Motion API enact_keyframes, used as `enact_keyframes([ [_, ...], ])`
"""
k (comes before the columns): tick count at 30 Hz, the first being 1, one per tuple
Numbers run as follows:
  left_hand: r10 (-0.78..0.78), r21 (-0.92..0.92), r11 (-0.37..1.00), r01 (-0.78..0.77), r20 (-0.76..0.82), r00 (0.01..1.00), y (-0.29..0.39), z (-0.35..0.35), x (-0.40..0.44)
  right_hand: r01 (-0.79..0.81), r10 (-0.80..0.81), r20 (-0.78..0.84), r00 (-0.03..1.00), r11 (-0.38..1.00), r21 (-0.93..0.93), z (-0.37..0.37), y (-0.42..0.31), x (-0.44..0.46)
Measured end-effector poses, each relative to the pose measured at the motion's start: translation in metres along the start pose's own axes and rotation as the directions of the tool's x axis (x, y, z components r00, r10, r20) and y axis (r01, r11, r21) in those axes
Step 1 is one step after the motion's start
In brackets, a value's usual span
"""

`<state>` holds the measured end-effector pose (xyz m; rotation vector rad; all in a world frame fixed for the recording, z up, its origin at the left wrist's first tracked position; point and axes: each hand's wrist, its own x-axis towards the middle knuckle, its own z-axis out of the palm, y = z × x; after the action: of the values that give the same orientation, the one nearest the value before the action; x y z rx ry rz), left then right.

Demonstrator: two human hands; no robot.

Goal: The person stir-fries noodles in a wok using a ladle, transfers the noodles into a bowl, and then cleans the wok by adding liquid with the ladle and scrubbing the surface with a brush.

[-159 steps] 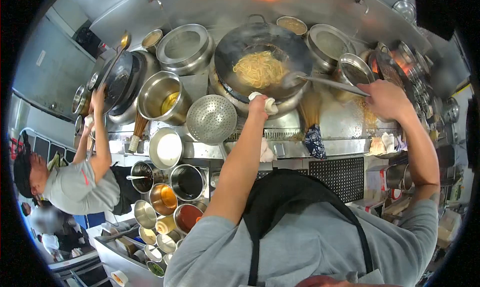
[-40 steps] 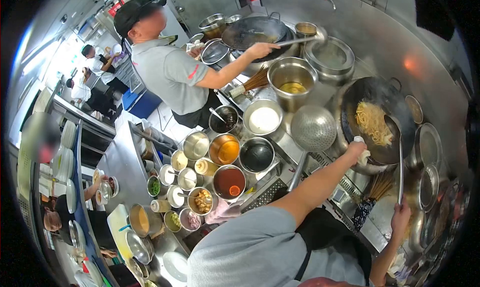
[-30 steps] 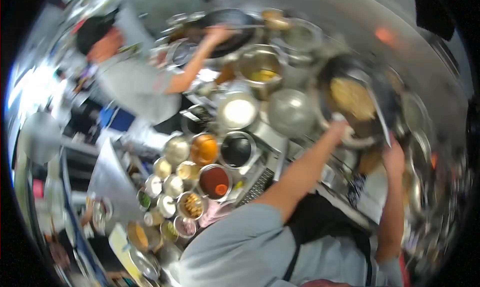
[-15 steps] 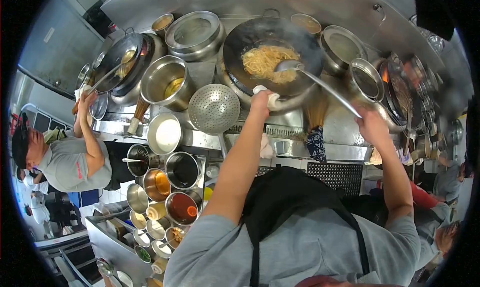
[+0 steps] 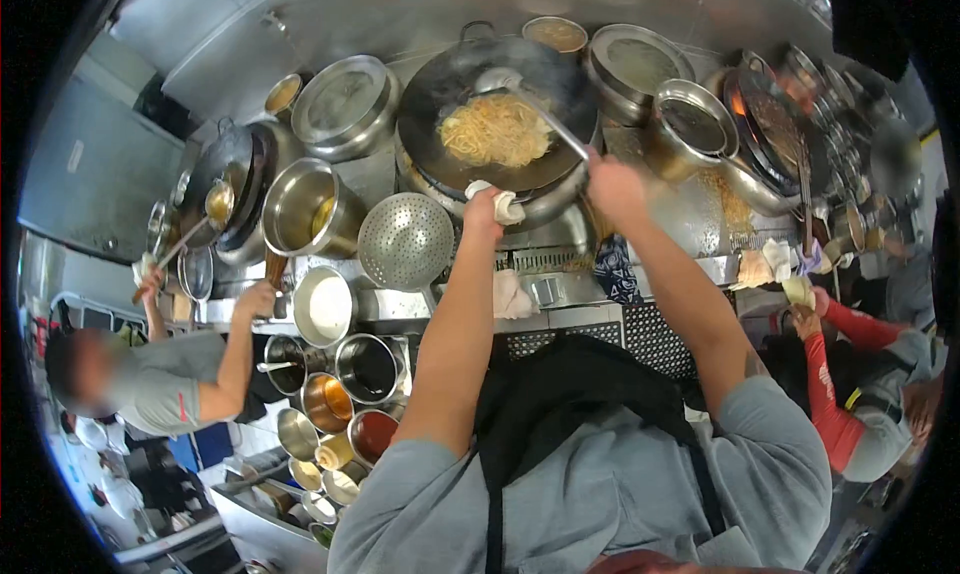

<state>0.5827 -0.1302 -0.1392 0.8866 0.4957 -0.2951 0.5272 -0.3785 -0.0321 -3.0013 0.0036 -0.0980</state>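
Observation:
Pale noodles point(image 5: 495, 131) lie in a large black wok point(image 5: 425, 109), with some steam over them. At the wok's near rim my left hand point(image 5: 482, 214) is closed around a white cloth point(image 5: 507, 206). My right hand point(image 5: 615, 189), slightly blurred, grips the handle of a long metal ladle point(image 5: 552, 124); the ladle's bowl rests in the far part of the wok, behind the noodles. A perforated strainer point(image 5: 405, 241) sits left of my left hand.
Left of the strainer stand a pot of yellow liquid point(image 5: 290, 209) and a white-filled pot point(image 5: 325, 306). Several sauce pots surround a red one point(image 5: 374, 434). A co-worker point(image 5: 165, 374) is at the left wok; a person in red sleeves point(image 5: 840, 394) stands right. A lidded pot point(image 5: 345, 99) is behind.
My right hand has moved left, closer to the wok, and the ladle's bowl has gone from the noodles' right side to behind them. The person in red sleeves now shows more fully.

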Motion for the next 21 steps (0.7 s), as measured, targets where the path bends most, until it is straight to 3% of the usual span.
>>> enact_keyframes([
  [3,-0.024,-0.005,1.0,0.024,-0.033,0.999,0.004,0.008,-0.011,-0.046,0.045,0.045,0.998,0.999,0.021,0.005,-0.014,0.008],
  [5,-0.064,0.044,0.997,0.065,-0.01,0.998,0.004,0.001,-0.006,0.08,-0.113,-0.345,0.932,0.991,-0.108,0.006,-0.012,-0.008],
  [8,-0.078,0.036,0.996,0.078,-0.006,0.997,0.001,-0.009,0.005,0.309,-0.178,-0.382,0.907,0.897,0.315,-0.006,-0.028,-0.085],
  [9,-0.081,0.025,0.996,0.081,0.001,0.997,0.002,-0.01,0.004,0.183,-0.217,-0.01,0.976,0.8,0.571,0.001,-0.03,-0.12],
  [10,-0.086,0.015,0.996,0.086,0.005,0.996,0.001,-0.011,0.002,0.097,-0.319,0.214,0.923,0.731,0.676,0.027,-0.024,-0.155],
  [11,-0.089,0.006,0.996,0.089,-0.02,0.996,0.005,-0.002,-0.01,-0.319,-0.325,0.617,0.717,0.634,0.705,0.051,-0.019,-0.177],
  [12,-0.092,0.018,0.996,0.092,-0.019,0.996,0.008,0.0,-0.012,-0.672,-0.372,0.778,0.506,0.396,0.626,0.154,0.007,-0.204],
  [13,-0.1,0.032,0.994,0.1,-0.021,0.995,0.008,-0.001,-0.013,-0.829,-0.117,0.84,0.529,0.141,0.542,0.235,0.029,-0.218],
  [14,-0.106,0.045,0.993,0.107,-0.021,0.994,0.008,0.0,-0.015,-0.828,0.146,0.844,0.516,-0.17,0.535,0.312,0.049,-0.231],
  [15,-0.072,0.025,0.997,0.072,-0.026,0.997,0.01,0.006,-0.025,-0.799,0.241,0.765,0.597,0.098,0.593,0.345,0.061,-0.231],
  [17,-0.076,0.07,0.995,0.077,-0.014,0.997,0.011,0.005,-0.027,-0.641,0.364,0.552,0.751,0.605,0.473,0.398,0.079,-0.229],
  [18,-0.08,0.097,0.992,0.08,-0.009,0.997,0.012,0.001,-0.024,-0.58,0.365,0.503,0.783,0.72,0.38,0.405,0.08,-0.227],
  [21,-0.122,0.085,0.988,0.125,-0.043,0.992,0.012,-0.006,-0.014,-0.51,0.376,0.45,0.81,0.83,0.226,0.419,0.075,-0.224],
])
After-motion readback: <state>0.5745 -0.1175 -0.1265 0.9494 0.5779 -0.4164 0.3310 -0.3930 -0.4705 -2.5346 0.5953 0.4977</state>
